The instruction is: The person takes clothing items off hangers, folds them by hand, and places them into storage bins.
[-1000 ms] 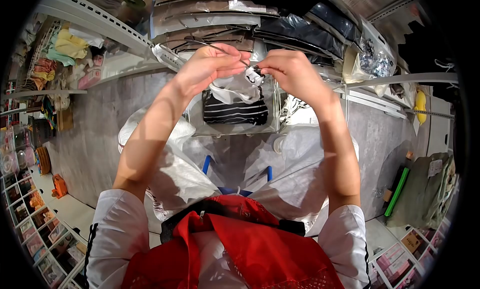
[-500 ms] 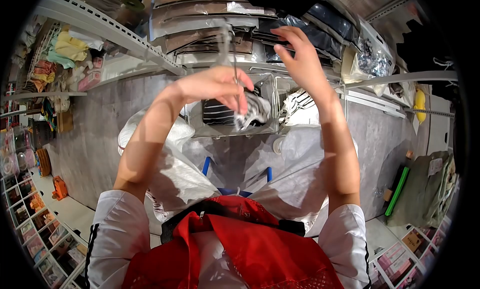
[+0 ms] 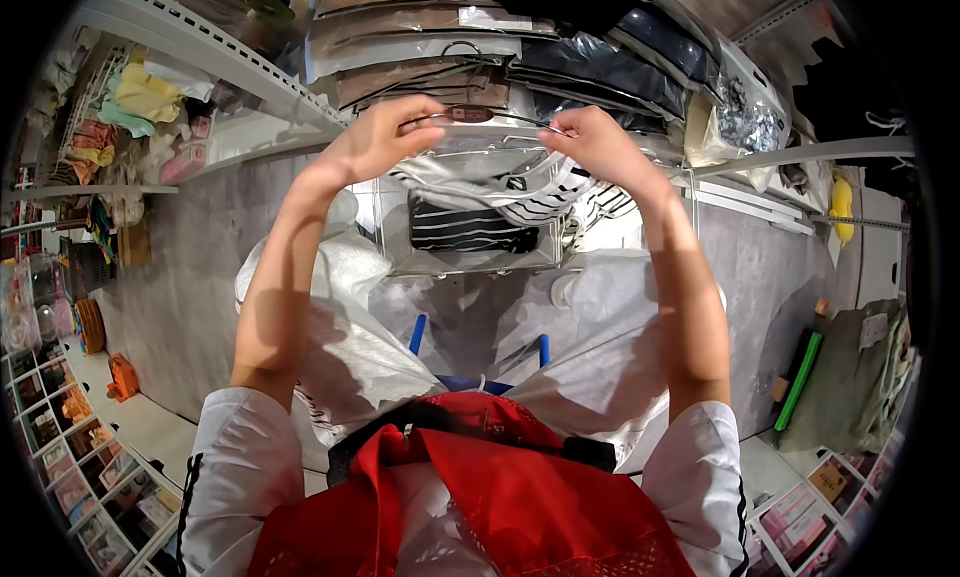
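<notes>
A dark clothes hanger [image 3: 470,114] with an oval plate at its middle is stretched between my two hands. My left hand [image 3: 378,142] is closed on its left end. At the other end my right hand [image 3: 605,149] pinches the hanger between thumb and fingers. A white garment with dark stripes [image 3: 545,197] droops below the hanger and is partly blurred. Whether it is fastened to the hanger at both ends I cannot tell. Beneath it a wire basket [image 3: 470,268] holds a folded black garment with white stripes [image 3: 470,224].
Plastic-wrapped packs of clothing [image 3: 590,72] are stacked on the shelf ahead. Beside the basket, a second wire basket holds white striped cloth [image 3: 612,205]. Metal shelf rails [image 3: 225,52] run on both sides. A blue stool frame [image 3: 418,334] shows between my legs.
My right hand has come down and closed on the hanger's right end. The hanger has turned from upright on edge to crosswise, and the striped garment has spread out below it.
</notes>
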A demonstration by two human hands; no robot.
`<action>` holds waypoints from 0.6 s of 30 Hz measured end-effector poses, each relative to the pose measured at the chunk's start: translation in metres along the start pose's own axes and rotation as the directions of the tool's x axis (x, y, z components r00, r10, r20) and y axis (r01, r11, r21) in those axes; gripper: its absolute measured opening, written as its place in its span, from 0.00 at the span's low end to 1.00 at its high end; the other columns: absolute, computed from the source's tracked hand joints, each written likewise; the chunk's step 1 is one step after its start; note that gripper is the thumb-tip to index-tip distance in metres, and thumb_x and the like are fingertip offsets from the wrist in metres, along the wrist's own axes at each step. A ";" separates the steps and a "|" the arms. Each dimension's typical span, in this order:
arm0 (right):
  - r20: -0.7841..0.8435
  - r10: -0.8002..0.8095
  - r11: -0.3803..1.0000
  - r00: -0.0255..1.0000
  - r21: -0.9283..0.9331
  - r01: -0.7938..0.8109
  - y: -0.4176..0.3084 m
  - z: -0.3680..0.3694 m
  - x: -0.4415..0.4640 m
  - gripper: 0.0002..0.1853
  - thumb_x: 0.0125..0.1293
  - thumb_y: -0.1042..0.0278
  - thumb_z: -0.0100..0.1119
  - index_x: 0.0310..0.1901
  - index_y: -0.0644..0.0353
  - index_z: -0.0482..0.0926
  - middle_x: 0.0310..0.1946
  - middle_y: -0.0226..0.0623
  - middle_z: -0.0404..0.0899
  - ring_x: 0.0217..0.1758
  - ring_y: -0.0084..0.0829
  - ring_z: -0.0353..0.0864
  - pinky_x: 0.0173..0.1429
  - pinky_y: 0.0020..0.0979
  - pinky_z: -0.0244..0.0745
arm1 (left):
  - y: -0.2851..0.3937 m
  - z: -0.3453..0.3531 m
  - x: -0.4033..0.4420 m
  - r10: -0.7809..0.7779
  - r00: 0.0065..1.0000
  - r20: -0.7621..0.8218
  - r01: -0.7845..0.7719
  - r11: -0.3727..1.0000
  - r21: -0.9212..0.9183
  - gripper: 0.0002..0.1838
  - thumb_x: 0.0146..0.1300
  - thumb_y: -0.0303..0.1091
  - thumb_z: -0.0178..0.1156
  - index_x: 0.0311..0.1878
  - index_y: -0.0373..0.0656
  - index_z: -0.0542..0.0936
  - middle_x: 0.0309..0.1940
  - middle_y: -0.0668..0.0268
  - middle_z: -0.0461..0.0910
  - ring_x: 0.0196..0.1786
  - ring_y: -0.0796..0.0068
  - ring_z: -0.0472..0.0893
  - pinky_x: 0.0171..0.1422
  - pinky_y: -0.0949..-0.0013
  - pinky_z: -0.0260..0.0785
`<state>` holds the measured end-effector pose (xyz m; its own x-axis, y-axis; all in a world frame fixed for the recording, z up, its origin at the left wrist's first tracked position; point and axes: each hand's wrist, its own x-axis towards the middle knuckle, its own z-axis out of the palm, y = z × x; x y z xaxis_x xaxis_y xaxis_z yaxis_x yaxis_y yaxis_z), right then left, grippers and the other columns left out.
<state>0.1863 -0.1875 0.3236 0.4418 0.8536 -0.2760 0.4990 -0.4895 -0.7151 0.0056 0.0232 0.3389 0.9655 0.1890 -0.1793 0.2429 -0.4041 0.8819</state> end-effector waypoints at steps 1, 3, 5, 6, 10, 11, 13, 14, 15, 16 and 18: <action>0.001 -0.037 0.996 0.999 0.079 0.036 -0.001 0.001 0.000 0.14 0.55 0.59 0.60 0.27 0.64 0.78 0.19 0.36 0.74 0.23 0.28 0.69 0.31 0.29 0.68 | 0.004 -0.003 0.000 -0.001 1.000 0.010 0.001 1.000 0.011 0.14 0.63 0.32 0.54 0.48 0.34 0.73 0.30 0.68 0.76 0.32 0.82 0.73 0.39 0.76 0.67; -0.011 -0.104 0.966 0.995 0.237 0.104 -0.012 0.001 -0.005 0.14 0.55 0.59 0.61 0.29 0.64 0.78 0.21 0.31 0.75 0.26 0.22 0.69 0.30 0.29 0.67 | 0.010 -0.008 0.001 0.001 0.999 0.037 -0.002 0.999 0.034 0.13 0.62 0.32 0.54 0.45 0.33 0.75 0.29 0.68 0.76 0.33 0.82 0.73 0.39 0.77 0.66; 0.058 0.007 0.952 0.998 0.305 -0.024 -0.019 -0.010 -0.012 0.12 0.56 0.62 0.61 0.33 0.63 0.78 0.25 0.26 0.76 0.30 0.17 0.71 0.32 0.24 0.69 | 0.009 -0.010 0.000 0.021 0.997 -0.071 -0.019 0.999 0.034 0.11 0.62 0.31 0.55 0.41 0.32 0.77 0.25 0.70 0.76 0.32 0.83 0.72 0.38 0.78 0.64; 0.063 0.015 0.938 0.998 0.345 -0.036 -0.015 -0.015 -0.012 0.11 0.57 0.63 0.61 0.33 0.63 0.78 0.26 0.26 0.76 0.30 0.17 0.71 0.32 0.22 0.69 | 0.006 -0.015 0.000 0.065 0.991 -0.115 -0.060 0.997 0.049 0.11 0.62 0.31 0.55 0.41 0.32 0.77 0.25 0.70 0.75 0.31 0.83 0.71 0.37 0.78 0.64; -0.013 0.021 0.886 1.000 0.464 -0.012 0.006 -0.028 -0.012 0.09 0.61 0.67 0.56 0.36 0.65 0.77 0.26 0.28 0.77 0.30 0.16 0.74 0.34 0.19 0.72 | -0.009 -0.030 0.000 0.139 0.953 -0.271 -0.120 0.989 0.084 0.09 0.62 0.31 0.55 0.40 0.35 0.79 0.21 0.74 0.74 0.24 0.87 0.65 0.29 0.80 0.59; -0.051 0.011 0.884 0.999 0.467 0.015 0.007 -0.030 -0.011 0.09 0.61 0.67 0.56 0.37 0.65 0.77 0.26 0.29 0.77 0.29 0.17 0.74 0.34 0.20 0.73 | -0.011 -0.033 -0.001 0.132 0.945 -0.298 -0.116 0.991 0.070 0.09 0.62 0.31 0.55 0.40 0.37 0.79 0.20 0.75 0.74 0.21 0.88 0.63 0.26 0.80 0.57; -0.021 0.074 0.878 0.997 0.476 -0.055 0.002 -0.034 -0.011 0.11 0.62 0.67 0.54 0.41 0.66 0.75 0.29 0.31 0.77 0.31 0.19 0.76 0.38 0.21 0.74 | -0.022 -0.041 0.002 0.131 0.932 -0.338 -0.132 0.991 0.020 0.09 0.63 0.33 0.55 0.36 0.37 0.80 0.20 0.77 0.71 0.22 0.90 0.60 0.26 0.81 0.54; -0.011 0.071 0.866 0.997 0.497 -0.056 0.000 -0.034 -0.010 0.12 0.62 0.66 0.54 0.43 0.66 0.75 0.30 0.31 0.77 0.32 0.20 0.76 0.39 0.21 0.74 | -0.023 -0.047 0.002 0.131 0.934 -0.333 -0.123 0.991 0.045 0.10 0.63 0.34 0.55 0.35 0.37 0.79 0.20 0.78 0.70 0.22 0.90 0.60 0.26 0.81 0.53; 0.000 0.068 0.854 0.998 0.518 -0.058 -0.002 -0.032 -0.010 0.13 0.63 0.66 0.53 0.45 0.66 0.74 0.31 0.32 0.77 0.33 0.20 0.77 0.40 0.21 0.74 | -0.024 -0.049 0.003 0.130 0.935 -0.329 -0.113 0.991 0.070 0.10 0.63 0.35 0.55 0.34 0.37 0.79 0.19 0.79 0.70 0.23 0.89 0.59 0.26 0.81 0.53; -0.003 0.050 0.854 0.999 0.519 -0.041 -0.004 -0.029 -0.010 0.16 0.62 0.66 0.54 0.48 0.65 0.72 0.34 0.33 0.77 0.35 0.21 0.76 0.39 0.23 0.74 | -0.023 -0.052 0.002 0.115 0.938 -0.328 -0.093 0.992 0.081 0.13 0.64 0.37 0.54 0.31 0.37 0.78 0.19 0.79 0.67 0.24 0.89 0.59 0.27 0.81 0.53; -0.081 -0.003 0.892 0.997 0.451 0.039 0.000 -0.017 -0.005 0.16 0.62 0.65 0.55 0.48 0.65 0.71 0.34 0.33 0.76 0.36 0.22 0.76 0.39 0.23 0.73 | -0.019 -0.054 0.001 0.084 0.948 -0.309 -0.062 0.995 0.079 0.11 0.65 0.35 0.53 0.31 0.37 0.77 0.20 0.78 0.68 0.25 0.89 0.61 0.29 0.82 0.53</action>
<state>0.1965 -0.1948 0.3363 0.4990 0.8379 -0.2213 0.1260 -0.3228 -0.9380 -0.0034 0.0791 0.3460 0.9061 0.4213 0.0386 0.1890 -0.4848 0.8540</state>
